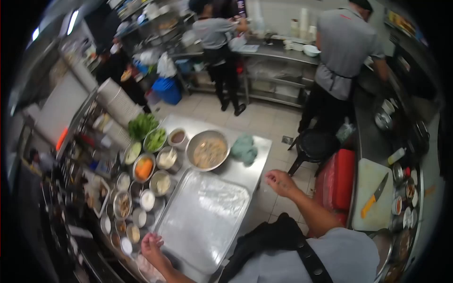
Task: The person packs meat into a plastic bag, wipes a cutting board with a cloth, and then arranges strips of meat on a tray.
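An empty metal tray [200, 219] lies on the steel table [262, 146]. My left hand [153, 246] is over the tray's near left corner, beside small containers, its fingers curled; whether it holds anything is too small to tell. My right hand [279, 183] is in the air to the right of the table, fingers bent inward, with nothing clearly seen in it. Behind the tray stand a metal bowl [207, 151] of pieces in liquid and a crumpled green cloth [244, 149].
Containers of ingredients, one with orange pieces [143, 168], line the table's left side. At right are a cutting board [373, 193] with a yellow-handled knife [375, 195], a red box [335, 181] and a black stool [317, 144]. Several people work farther back.
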`<state>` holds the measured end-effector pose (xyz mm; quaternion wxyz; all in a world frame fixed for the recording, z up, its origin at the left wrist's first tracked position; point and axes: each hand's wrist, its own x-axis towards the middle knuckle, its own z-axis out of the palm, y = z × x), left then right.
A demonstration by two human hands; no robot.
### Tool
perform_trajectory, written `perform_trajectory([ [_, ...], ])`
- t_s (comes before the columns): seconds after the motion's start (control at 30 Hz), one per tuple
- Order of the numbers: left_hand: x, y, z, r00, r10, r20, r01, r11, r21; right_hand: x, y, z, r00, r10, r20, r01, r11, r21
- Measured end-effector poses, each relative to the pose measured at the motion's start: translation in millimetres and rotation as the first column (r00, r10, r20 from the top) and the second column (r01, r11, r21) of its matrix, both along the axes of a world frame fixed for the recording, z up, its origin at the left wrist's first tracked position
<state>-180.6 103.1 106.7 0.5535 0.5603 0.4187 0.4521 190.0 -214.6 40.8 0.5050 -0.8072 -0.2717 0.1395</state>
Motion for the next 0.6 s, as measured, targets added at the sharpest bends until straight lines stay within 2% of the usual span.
perform_trajectory([
  [0.03, 11, -12, 4, 1.000, 0.001, 0.000, -0.001, 1.000, -0.014, 3, -3, -2, 0.999, -0.006, -0.038, 0.006, 1.000, 0.005],
  [0.07, 55, -29, 8, 0.995, -0.099, -0.017, 0.098, 0.995, -0.032, 13, -9, -11, 1.000, -0.012, -0.013, 0.012, 1.000, -0.002],
  [0.1, 69, -29, -1, 0.987, -0.139, -0.085, 0.137, 0.990, -0.025, 22, -17, -20, 0.995, 0.099, 0.008, -0.100, 0.995, 0.026],
  [0.13, 85, -24, -13, 0.976, -0.201, -0.079, 0.197, 0.979, -0.062, 27, -24, -31, 0.992, 0.122, -0.011, -0.119, 0.982, 0.147],
  [0.17, 85, -41, -10, 0.923, -0.353, -0.151, 0.375, 0.912, 0.163, 37, -27, -41, 0.982, 0.140, 0.124, -0.153, 0.983, 0.104],
  [0.2, 113, -67, 6, 0.891, -0.402, -0.212, 0.445, 0.867, 0.225, 41, -38, -31, 0.991, 0.112, 0.074, -0.120, 0.986, 0.120],
  [0.23, 137, -91, 23, 0.897, -0.347, -0.274, 0.390, 0.913, 0.122, 41, -50, -20, 0.996, 0.066, 0.058, -0.076, 0.978, 0.193],
  [0.27, 152, -93, 13, 0.859, -0.430, -0.279, 0.489, 0.850, 0.194, 44, -65, -9, 0.998, 0.010, 0.056, -0.022, 0.972, 0.232],
  [0.3, 164, -99, 10, 0.821, -0.495, -0.285, 0.564, 0.782, 0.264, 49, -72, -8, 0.999, -0.040, 0.024, 0.035, 0.983, 0.181],
  [0.33, 177, -102, 9, 0.797, -0.525, -0.299, 0.598, 0.755, 0.268, 53, -85, -9, 0.997, -0.081, 0.006, 0.078, 0.975, 0.210],
  [0.4, 218, -127, 26, 0.816, -0.534, -0.223, 0.555, 0.831, 0.040, 61, -107, -3, 0.987, -0.151, -0.061, 0.162, 0.959, 0.233],
  [0.47, 241, -146, 39, 0.771, -0.584, -0.254, 0.620, 0.780, 0.085, 61, -134, 6, 0.970, -0.196, -0.147, 0.224, 0.952, 0.209],
  [0.53, 250, -150, 37, 0.740, -0.616, -0.270, 0.662, 0.738, 0.130, 58, -157, 2, 0.957, -0.279, -0.083, 0.290, 0.935, 0.206],
  [0.6, 256, -143, 23, 0.684, -0.706, -0.183, 0.729, 0.667, 0.151, 48, -177, 1, 0.916, -0.400, -0.018, 0.392, 0.887, 0.244],
])
